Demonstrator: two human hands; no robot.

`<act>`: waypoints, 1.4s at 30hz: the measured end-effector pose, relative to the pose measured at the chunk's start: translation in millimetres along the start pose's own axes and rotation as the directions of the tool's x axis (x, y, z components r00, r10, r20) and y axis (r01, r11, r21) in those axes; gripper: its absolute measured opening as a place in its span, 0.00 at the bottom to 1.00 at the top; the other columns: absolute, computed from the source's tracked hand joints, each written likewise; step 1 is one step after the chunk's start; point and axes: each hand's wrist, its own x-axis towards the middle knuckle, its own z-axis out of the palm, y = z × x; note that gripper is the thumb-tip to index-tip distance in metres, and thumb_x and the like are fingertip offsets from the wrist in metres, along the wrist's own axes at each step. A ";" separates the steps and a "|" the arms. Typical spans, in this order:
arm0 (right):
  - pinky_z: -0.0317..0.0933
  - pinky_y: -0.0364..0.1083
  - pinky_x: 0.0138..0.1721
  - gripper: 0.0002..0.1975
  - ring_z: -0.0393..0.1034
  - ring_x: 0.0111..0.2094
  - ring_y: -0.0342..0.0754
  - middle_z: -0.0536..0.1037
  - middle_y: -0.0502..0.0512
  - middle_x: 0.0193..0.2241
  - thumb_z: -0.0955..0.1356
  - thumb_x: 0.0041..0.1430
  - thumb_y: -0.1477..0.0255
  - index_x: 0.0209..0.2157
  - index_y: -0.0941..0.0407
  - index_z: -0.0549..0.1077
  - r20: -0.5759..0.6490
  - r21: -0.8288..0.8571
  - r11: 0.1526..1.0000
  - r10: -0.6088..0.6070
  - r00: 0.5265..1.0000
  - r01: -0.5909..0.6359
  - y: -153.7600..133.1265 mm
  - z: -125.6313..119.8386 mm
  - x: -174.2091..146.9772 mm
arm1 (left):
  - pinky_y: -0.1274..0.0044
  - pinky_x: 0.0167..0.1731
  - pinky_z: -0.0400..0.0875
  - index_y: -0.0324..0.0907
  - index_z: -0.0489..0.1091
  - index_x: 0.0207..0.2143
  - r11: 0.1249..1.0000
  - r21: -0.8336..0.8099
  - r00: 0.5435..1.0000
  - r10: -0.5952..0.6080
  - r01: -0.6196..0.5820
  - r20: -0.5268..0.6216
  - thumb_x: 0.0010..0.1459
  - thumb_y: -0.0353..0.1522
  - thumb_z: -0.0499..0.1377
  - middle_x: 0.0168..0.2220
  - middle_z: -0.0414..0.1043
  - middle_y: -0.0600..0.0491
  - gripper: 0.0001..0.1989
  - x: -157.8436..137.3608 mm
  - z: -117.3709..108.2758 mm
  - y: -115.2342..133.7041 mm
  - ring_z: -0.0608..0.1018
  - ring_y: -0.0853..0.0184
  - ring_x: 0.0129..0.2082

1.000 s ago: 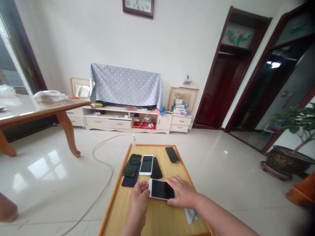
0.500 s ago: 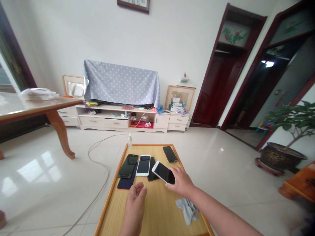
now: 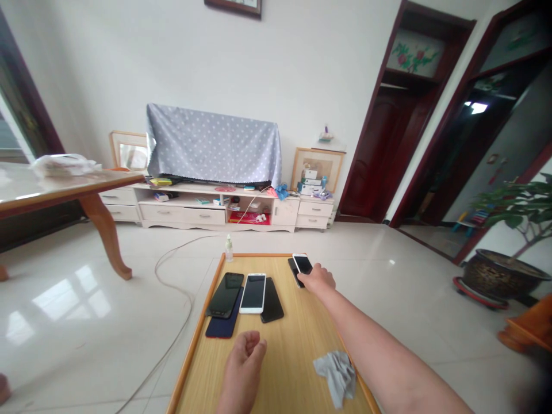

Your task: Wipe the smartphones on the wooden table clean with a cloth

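A white smartphone with a dark screen is held by my right hand at the far right of the small wooden table. It overlaps a dark phone there; whether the two touch I cannot tell. My left hand hovers over the near part of the table, loosely curled with a gap by the thumb and nothing visible in it. Beyond it lie another white phone, a black phone, a large dark phone and, partly under that one, a dark blue phone.
A crumpled grey cloth lies at the table's right edge. The clear spray bottle stands at the far left corner. A cable runs over the floor at left. Farther back is a white TV cabinet; a potted plant stands at right.
My right hand has carried the white smartphone away to the far right, over the dark phone, uncovering the black phone. My left hand has shifted slightly right and nearer.
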 end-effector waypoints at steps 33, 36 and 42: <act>0.60 0.56 0.48 0.35 0.64 0.53 0.62 0.71 0.67 0.49 0.69 0.47 0.45 0.50 0.55 0.69 0.025 -0.081 0.996 -0.019 1.000 0.021 -15.6 27.2 12.4 | 0.69 0.47 0.69 0.40 0.70 0.40 0.998 0.061 0.998 0.013 -0.016 0.060 0.49 0.46 0.61 0.41 0.77 0.45 0.22 2.5 -4.7 -0.8 0.78 0.57 0.45; 0.60 0.56 0.48 0.35 0.64 0.54 0.62 0.72 0.67 0.49 0.69 0.48 0.44 0.50 0.54 0.69 0.026 -0.075 0.997 -0.023 0.999 0.025 -14.3 26.3 11.1 | 0.69 0.48 0.69 0.40 0.70 0.40 0.998 0.064 0.998 0.008 -0.012 0.062 0.49 0.46 0.61 0.41 0.77 0.45 0.21 2.9 -4.6 -0.9 0.77 0.57 0.46; 0.61 0.55 0.47 0.36 0.65 0.53 0.63 0.72 0.67 0.50 0.65 0.52 0.42 0.50 0.55 0.70 0.023 -0.050 0.999 -0.020 1.000 0.021 -12.3 25.2 8.3 | 0.69 0.48 0.69 0.40 0.70 0.40 0.998 0.060 0.998 0.012 -0.015 0.060 0.50 0.46 0.61 0.41 0.77 0.46 0.21 2.0 -4.3 -1.7 0.77 0.57 0.46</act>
